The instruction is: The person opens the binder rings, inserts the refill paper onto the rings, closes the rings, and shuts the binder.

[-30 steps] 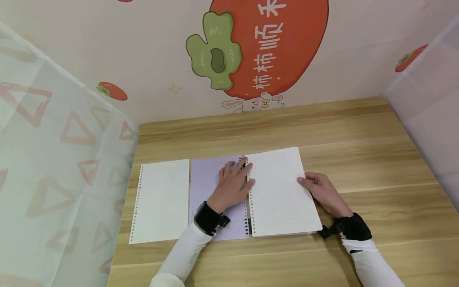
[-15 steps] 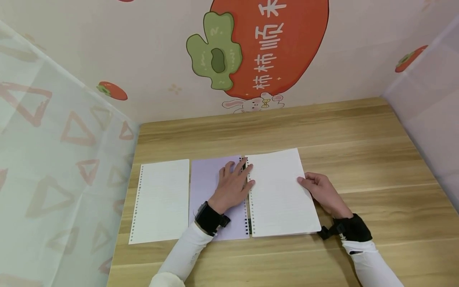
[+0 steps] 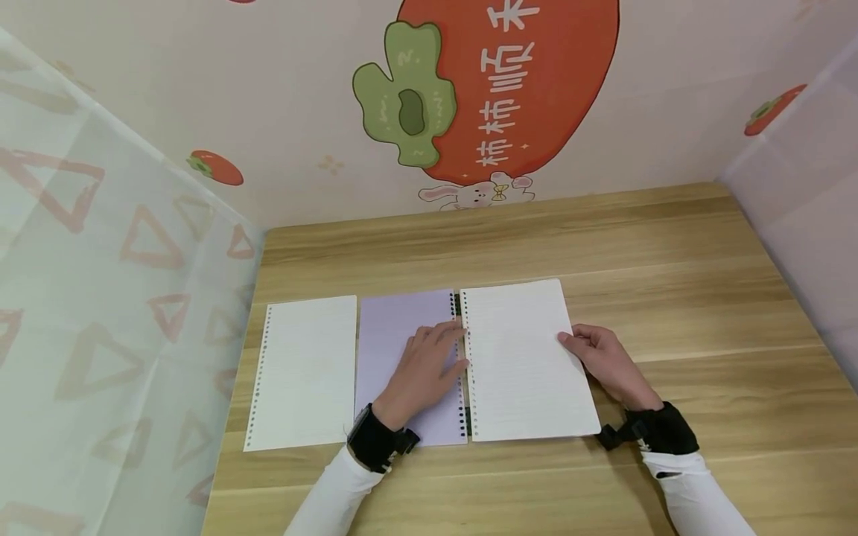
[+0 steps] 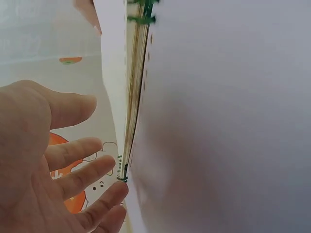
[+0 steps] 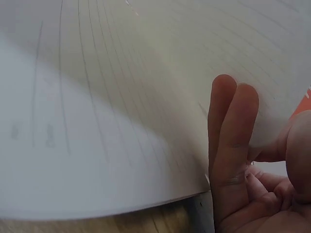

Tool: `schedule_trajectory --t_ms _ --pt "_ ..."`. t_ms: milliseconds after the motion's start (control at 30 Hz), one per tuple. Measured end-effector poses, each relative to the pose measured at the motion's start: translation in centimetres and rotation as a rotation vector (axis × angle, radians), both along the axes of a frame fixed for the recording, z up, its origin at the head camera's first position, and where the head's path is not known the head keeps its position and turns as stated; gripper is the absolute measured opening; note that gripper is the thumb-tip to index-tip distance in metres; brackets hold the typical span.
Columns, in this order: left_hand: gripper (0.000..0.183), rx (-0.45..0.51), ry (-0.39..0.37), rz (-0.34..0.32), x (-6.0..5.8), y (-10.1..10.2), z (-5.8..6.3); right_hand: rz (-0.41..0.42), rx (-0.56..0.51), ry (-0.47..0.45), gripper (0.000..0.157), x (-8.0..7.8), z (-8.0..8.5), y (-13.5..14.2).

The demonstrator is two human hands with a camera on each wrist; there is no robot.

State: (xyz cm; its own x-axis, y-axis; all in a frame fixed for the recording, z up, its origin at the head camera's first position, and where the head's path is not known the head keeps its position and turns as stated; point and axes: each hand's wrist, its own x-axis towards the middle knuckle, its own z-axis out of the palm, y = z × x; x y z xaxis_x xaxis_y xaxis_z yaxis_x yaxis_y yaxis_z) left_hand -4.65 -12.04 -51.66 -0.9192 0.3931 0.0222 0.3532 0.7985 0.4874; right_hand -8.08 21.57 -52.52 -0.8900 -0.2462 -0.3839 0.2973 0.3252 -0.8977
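An opened loose-leaf notebook lies on the table, its purple cover (image 3: 395,320) on the left and white lined pages (image 3: 516,365) on the right. Green binder rings (image 4: 142,19) show along the spine in the left wrist view; whether they are fastened I cannot tell. My left hand (image 3: 418,368) lies over the cover's inner edge, fingers extended toward the punched holes at the spine. At the right edge of the pages my right hand (image 3: 603,365) pinches paper between thumb and fingers. Seen from the right wrist, its fingers (image 5: 235,131) reach under a lifted lined sheet (image 5: 184,63).
A loose white sheet (image 3: 304,372) with punched holes along its left edge lies left of the purple cover. Wood-grain tabletop (image 3: 704,313) extends right of the notebook. A printed cloth wall (image 3: 295,112) stands behind the table, with further cloths at both sides.
My left hand has slid down along the spine toward me, uncovering the upper part of the binding. My right hand keeps its grip on the page edge in nearly the same spot.
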Motion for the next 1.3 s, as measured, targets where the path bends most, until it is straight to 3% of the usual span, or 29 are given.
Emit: schedule_trajectory --t_ms 200,400,533,967,1300 --pt "0.046 0.039 -0.013 -0.006 2.1 -0.2 -0.2 0.001 0.002 0.006 0.053 -0.2 -0.1 0.0" --pt "0.037 0.102 -0.054 -0.065 4.0 0.2 -0.2 0.0 0.022 0.019 0.051 0.0 -0.1 0.0" --pt "0.035 0.096 -0.07 -0.101 4.8 0.5 -0.1 0.0 0.049 0.036 0.049 0.2 -0.2 0.1" --pt "0.034 0.062 -0.027 -0.176 5.6 1.1 -0.2 0.029 0.191 0.13 0.047 -0.2 -0.3 0.8" --pt "0.023 0.072 -0.046 -0.194 5.8 1.4 -0.4 0.04 0.103 0.093 0.045 -0.4 -0.4 1.9"
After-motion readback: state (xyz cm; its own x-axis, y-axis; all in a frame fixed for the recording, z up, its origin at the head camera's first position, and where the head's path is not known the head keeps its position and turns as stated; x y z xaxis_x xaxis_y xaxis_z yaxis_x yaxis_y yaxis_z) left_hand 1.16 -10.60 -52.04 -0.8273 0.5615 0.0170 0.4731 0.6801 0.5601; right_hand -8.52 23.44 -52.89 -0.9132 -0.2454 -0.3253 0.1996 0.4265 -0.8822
